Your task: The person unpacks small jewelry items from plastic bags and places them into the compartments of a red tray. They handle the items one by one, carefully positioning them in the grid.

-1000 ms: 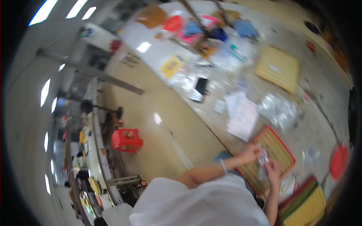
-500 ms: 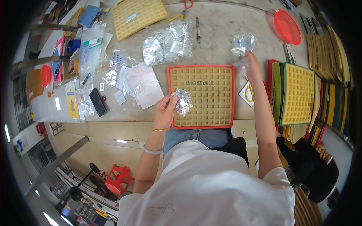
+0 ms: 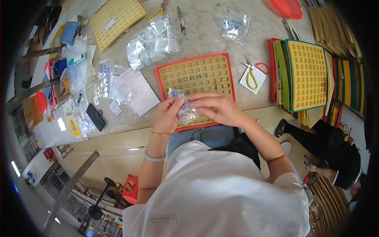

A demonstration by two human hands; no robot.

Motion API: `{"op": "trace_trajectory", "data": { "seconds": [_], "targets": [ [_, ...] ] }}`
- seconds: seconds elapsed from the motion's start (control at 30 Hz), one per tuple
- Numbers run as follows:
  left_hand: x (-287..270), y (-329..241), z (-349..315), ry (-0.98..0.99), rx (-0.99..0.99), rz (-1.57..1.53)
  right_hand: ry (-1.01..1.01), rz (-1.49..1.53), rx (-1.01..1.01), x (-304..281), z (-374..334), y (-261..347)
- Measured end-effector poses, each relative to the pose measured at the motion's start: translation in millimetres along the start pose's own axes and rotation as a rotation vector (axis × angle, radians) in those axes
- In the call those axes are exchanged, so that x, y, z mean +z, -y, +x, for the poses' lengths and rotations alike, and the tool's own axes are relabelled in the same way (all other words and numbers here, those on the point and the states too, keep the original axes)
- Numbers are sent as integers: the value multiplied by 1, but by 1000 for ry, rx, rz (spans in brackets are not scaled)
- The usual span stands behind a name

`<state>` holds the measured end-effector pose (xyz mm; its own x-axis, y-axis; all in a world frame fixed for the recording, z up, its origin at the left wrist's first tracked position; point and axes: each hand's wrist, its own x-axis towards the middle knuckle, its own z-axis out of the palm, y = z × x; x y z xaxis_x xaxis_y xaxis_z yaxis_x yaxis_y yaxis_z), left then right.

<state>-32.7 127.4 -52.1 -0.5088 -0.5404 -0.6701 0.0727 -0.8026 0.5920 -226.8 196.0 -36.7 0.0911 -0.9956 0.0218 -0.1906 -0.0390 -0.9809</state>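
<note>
My left hand (image 3: pixel 169 113) pinches a small clear plastic bag (image 3: pixel 186 111) between thumb and fingers, over the near left part of a tray. My right hand (image 3: pixel 221 107) is at the bag's right side, its bent fingertips on the plastic; what lies inside is too small to make out. Under both hands is the yellow tray (image 3: pixel 219 74), a grid of square cells inside a red rim. Several small shiny pieces (image 3: pixel 192 77) sit in one row of its cells.
Right of the tray, red-and-yellow-handled scissors (image 3: pixel 252 75) lie on a white card. Upright trays (image 3: pixel 308 75) stand farther right. Clear bags (image 3: pixel 154 41), a pen (image 3: pixel 181 20) and another clear bag (image 3: pixel 233 27) lie behind. Papers (image 3: pixel 136 93) and a phone (image 3: pixel 96 117) are left.
My right hand has left the clear bag at the back right and come to the small bag in my left hand. The whole view has turned and shifted.
</note>
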Motion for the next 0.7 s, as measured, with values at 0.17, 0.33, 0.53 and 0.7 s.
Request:
{"op": "trace_trajectory", "data": {
  "seconds": [0.17, 0.33, 0.53, 0.7],
  "targets": [
    [20, -7, -9, -14, -93, -89, -31, 387, 343, 2, -7, -11],
    [25, -10, -11, 14, -88, 45, -9, 724, 477, -5, -7, -5],
    [22, -12, -9, 48, -105, 43, 21, 798, 506, -5, -12, -7],
    [19, -13, -11, 90, -114, 3, 10, 828, 507, -9, -13, 0]
  ]
}}
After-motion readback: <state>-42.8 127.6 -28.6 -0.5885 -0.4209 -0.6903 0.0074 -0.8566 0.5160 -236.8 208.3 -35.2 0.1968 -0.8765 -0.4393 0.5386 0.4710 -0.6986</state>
